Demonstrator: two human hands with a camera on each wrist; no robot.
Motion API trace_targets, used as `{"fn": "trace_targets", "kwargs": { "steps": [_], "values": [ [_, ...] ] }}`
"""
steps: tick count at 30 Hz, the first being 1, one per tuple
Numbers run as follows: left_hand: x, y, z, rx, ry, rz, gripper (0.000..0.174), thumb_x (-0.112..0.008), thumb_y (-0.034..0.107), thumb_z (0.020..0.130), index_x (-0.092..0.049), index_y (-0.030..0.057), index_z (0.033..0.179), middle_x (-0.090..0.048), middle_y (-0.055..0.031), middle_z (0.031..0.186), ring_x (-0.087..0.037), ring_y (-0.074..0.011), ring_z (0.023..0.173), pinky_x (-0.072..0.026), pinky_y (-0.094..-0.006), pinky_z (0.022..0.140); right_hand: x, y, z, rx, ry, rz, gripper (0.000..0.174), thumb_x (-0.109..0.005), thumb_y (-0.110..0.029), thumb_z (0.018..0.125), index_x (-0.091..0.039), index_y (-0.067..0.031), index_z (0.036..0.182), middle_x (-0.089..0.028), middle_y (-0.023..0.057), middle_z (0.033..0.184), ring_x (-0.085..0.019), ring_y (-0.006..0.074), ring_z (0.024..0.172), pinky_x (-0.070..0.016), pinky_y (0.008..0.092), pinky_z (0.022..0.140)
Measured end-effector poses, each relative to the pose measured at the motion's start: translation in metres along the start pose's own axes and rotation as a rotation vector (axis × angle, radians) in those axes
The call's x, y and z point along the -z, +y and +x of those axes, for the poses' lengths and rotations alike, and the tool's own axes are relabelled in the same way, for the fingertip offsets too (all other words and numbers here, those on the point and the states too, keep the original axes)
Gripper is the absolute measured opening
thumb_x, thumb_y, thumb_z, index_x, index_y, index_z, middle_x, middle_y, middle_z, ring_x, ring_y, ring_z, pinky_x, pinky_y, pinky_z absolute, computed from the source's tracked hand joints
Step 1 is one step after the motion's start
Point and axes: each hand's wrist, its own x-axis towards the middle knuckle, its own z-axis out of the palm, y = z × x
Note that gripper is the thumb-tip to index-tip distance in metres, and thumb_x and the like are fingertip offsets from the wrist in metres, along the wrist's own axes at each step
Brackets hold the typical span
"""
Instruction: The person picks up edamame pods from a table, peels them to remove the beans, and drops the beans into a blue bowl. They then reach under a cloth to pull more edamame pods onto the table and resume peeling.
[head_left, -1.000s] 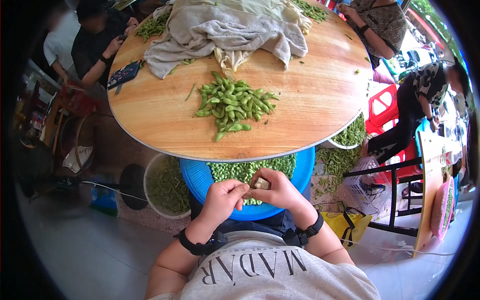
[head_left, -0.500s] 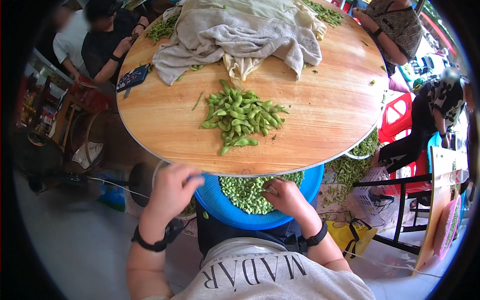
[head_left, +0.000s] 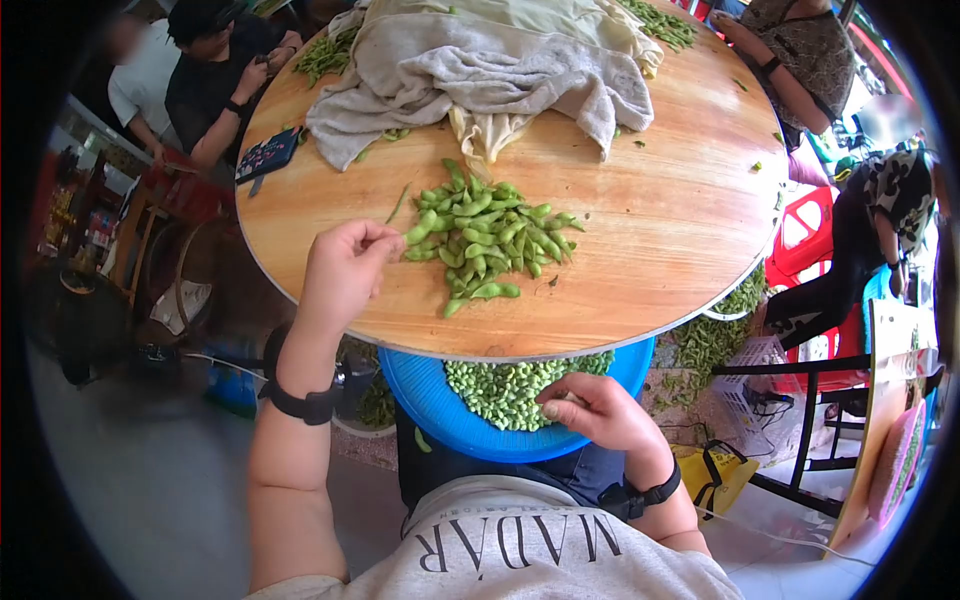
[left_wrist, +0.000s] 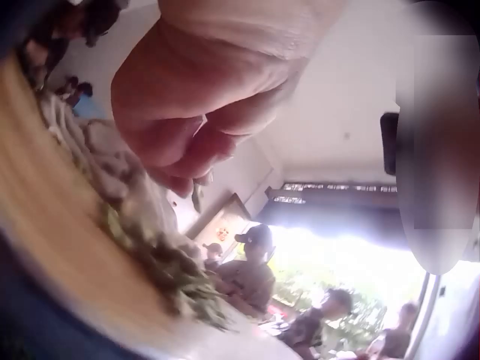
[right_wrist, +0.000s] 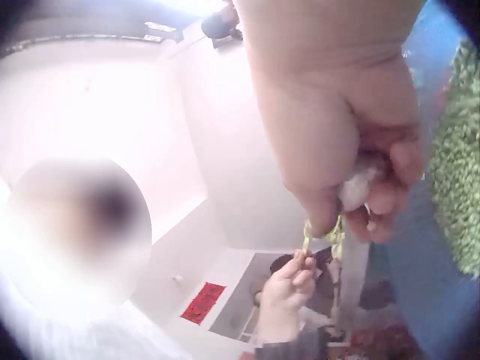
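At the left edge of a heap of green soybean pods (head_left: 490, 240) on the round wooden table, my left hand (head_left: 345, 270) pinches one pod (head_left: 420, 228) between thumb and fingertips. The left wrist view also has a small green pod end (left_wrist: 198, 196) at the fingertips. My right hand (head_left: 598, 412) hovers low over a blue basket (head_left: 405, 395) of shelled green beans (head_left: 500, 390). Its fingers curl round a small whitish thing (right_wrist: 358, 187), partly hidden by them; I cannot tell its kind. An empty-looking green pod (head_left: 422, 440) lies by the basket's near rim.
Crumpled cloths (head_left: 480, 80) cover the table's far part, with more pods beside them. A dark phone-like case (head_left: 268, 155) lies at the left. Pod-filled tubs stand under the table edge, a yellow bag (head_left: 725, 478) at the right. Other people are around the table.
Both hands were together over the basket. The left hand moved away left, then forward to the heap, and now pinches a pod. The right hand stayed over the basket, shifting slightly right.
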Motion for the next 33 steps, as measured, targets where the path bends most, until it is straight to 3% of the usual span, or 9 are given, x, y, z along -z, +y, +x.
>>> {"fn": "trace_targets", "kwargs": {
  "steps": [4,6,8,11,12,15,19,28,33],
  "values": [
    [-0.009,-0.005,-0.048,0.109,-0.179,-0.490,0.007,-0.059,0.006,0.082,-0.058,-0.0003,0.085,-0.059,-0.0067,0.068,-0.041,-0.0037,0.041,-0.0289,-0.0164,0.036,-0.011,-0.045,0.009,-0.032,0.056,0.254,0.022,-0.057,-0.020,0.086,-0.059,0.0005,0.094,-0.059,0.0012,0.075,-0.051,0.0068,0.067,-0.0431,0.0220,0.062],
    [-0.020,0.003,-0.076,0.149,-0.295,-0.510,0.008,-0.060,0.007,0.082,-0.060,-0.0006,0.084,-0.059,-0.0051,0.070,-0.043,-0.0035,0.044,-0.0307,-0.0158,0.039,-0.026,-0.053,0.026,0.161,0.225,0.193,0.021,-0.060,-0.020,0.084,-0.060,-0.0004,0.091,-0.057,-0.0009,0.072,-0.048,0.0043,0.065,-0.0412,0.0206,0.058],
    [-0.033,0.004,-0.098,0.177,-0.370,-0.489,0.010,-0.064,0.004,0.079,-0.061,-0.0013,0.086,-0.060,-0.0054,0.072,-0.046,-0.0055,0.046,-0.0349,-0.0173,0.042,-0.032,-0.051,0.035,0.036,0.233,0.286,0.017,-0.061,-0.018,0.083,-0.059,-0.0014,0.086,-0.052,-0.0029,0.066,-0.044,0.0025,0.062,-0.0378,0.0195,0.053],
    [-0.046,0.006,-0.120,-0.382,-0.109,0.123,0.017,-0.066,0.000,0.074,-0.060,-0.0018,0.090,-0.061,-0.0078,0.072,-0.053,-0.0105,0.051,-0.0415,-0.0213,0.046,-0.044,-0.047,0.033,0.068,0.230,0.344,0.019,-0.060,-0.020,0.084,-0.057,-0.0009,0.081,-0.049,-0.0039,0.063,-0.041,0.0021,0.058,-0.0346,0.0191,0.049],
    [-0.050,0.003,-0.125,-0.467,-0.074,0.116,0.023,-0.067,-0.002,0.071,-0.060,-0.0013,0.093,-0.061,-0.0102,0.073,-0.058,-0.0152,0.058,-0.0458,-0.0245,0.051,-0.049,-0.045,0.031,0.102,0.232,0.367,0.020,-0.060,-0.020,0.084,-0.056,-0.0008,0.080,-0.049,-0.0041,0.062,-0.041,0.0020,0.057,-0.0337,0.0190,0.048],
    [-0.054,-0.011,-0.130,-0.511,-0.031,0.069,0.017,-0.065,-0.004,0.072,-0.062,-0.0038,0.089,-0.061,-0.0062,0.075,-0.051,-0.0066,0.056,-0.0399,-0.0194,0.050,-0.047,-0.047,0.021,0.028,0.143,0.354,0.020,-0.053,-0.021,0.089,-0.056,-0.0022,0.083,-0.046,-0.0037,0.058,-0.038,0.0021,0.049,-0.0282,0.0180,0.043],
    [-0.053,-0.015,-0.139,-0.452,-0.090,-0.040,0.016,-0.065,-0.003,0.073,-0.062,-0.0049,0.088,-0.060,-0.0087,0.072,-0.056,-0.0098,0.060,-0.0435,-0.0219,0.053,-0.044,-0.040,0.010,0.045,-0.060,0.507,0.042,-0.037,-0.039,0.094,-0.054,-0.0029,0.083,-0.043,-0.0022,0.058,-0.034,0.0039,0.048,-0.0280,0.0175,0.043],
    [-0.053,-0.010,-0.150,-0.613,-0.023,0.189,0.016,-0.065,-0.004,0.071,-0.062,-0.0023,0.087,-0.060,-0.0126,0.072,-0.060,-0.0204,0.061,-0.0463,-0.0279,0.054,-0.057,-0.039,0.007,0.004,-0.051,0.497,0.037,-0.038,-0.036,0.095,-0.050,-0.0043,0.078,-0.040,-0.0029,0.056,-0.033,0.0042,0.048,-0.0274,0.0193,0.043],
    [-0.058,-0.016,-0.150,-0.641,0.042,0.131,0.014,-0.064,-0.004,0.073,-0.062,-0.0024,0.087,-0.061,-0.0108,0.072,-0.059,-0.0188,0.061,-0.0462,-0.0270,0.053,-0.062,-0.037,0.009,0.033,0.032,0.428,0.031,-0.042,-0.029,0.094,-0.050,-0.0041,0.076,-0.042,-0.0032,0.056,-0.035,0.0040,0.048,-0.0280,0.0194,0.043]
  ]
}}
